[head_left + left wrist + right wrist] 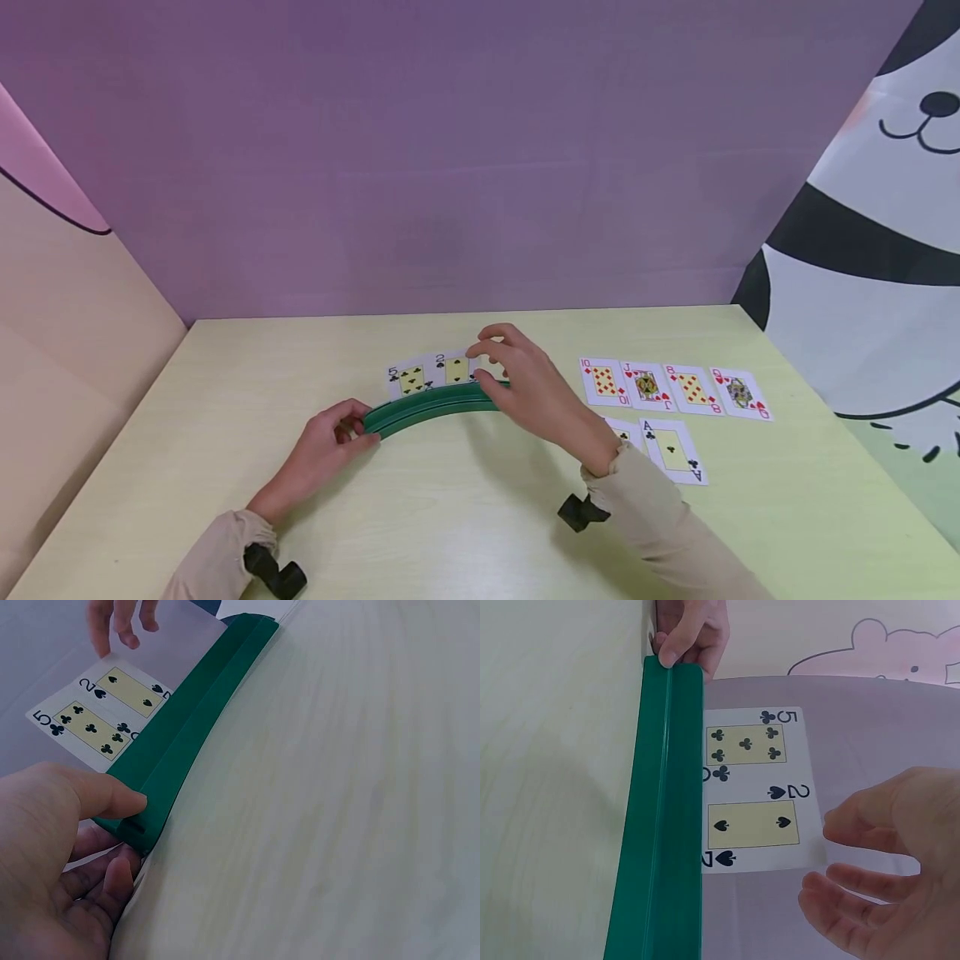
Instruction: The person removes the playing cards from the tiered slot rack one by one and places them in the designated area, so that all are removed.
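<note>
A curved green card holder (435,407) stands on the table, with a five of clubs (746,742) and a two of spades (753,825) upright in its slot. My left hand (322,446) pinches the holder's left end, thumb (124,799) on the near side and fingers behind. At the two's upper edge hovers my right hand (536,387), its fingers loosely bent and parted. Nothing shows between them in the right wrist view. Whether a fingertip touches the two I cannot tell. In the head view this hand covers the holder's right end.
To the right lies a row of red-suited cards, among them a ten (603,382), a jack (647,386) and a queen (740,393). In front of them lie an ace of clubs (673,450) and another card (622,430), partly behind my right sleeve. A purple wall (450,167) stands behind the table.
</note>
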A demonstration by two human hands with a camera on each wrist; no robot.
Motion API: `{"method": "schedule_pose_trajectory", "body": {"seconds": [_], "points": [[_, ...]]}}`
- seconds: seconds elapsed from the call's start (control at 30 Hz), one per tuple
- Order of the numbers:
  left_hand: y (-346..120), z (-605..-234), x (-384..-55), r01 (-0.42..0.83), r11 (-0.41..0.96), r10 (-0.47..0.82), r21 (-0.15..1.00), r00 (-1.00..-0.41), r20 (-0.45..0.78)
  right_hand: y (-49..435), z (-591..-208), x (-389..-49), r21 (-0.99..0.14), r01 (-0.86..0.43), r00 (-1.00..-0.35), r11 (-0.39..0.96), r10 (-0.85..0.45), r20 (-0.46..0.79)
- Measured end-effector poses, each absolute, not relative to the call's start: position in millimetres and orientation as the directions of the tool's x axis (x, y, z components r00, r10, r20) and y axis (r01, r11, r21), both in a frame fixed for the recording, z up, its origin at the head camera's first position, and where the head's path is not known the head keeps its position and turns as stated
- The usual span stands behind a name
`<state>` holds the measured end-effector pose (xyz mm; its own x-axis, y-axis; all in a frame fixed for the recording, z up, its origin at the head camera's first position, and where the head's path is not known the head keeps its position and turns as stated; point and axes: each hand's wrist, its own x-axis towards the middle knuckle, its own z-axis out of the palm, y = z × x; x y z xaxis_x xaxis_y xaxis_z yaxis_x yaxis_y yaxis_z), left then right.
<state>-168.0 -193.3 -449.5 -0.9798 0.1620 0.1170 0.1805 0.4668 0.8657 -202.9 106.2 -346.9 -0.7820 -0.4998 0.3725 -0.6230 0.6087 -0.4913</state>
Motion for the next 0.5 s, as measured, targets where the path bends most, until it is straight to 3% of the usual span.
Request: {"method": "schedule_pose_trajectory", "body": {"seconds": [0.5], "points": [[-194, -452, -171, 0.171, 0.487, 0.158, 0.857, -0.982, 0.107, 109, -363, -211, -0.524, -0.616, -0.782, 0.588, -0.540, 0.312]]}}
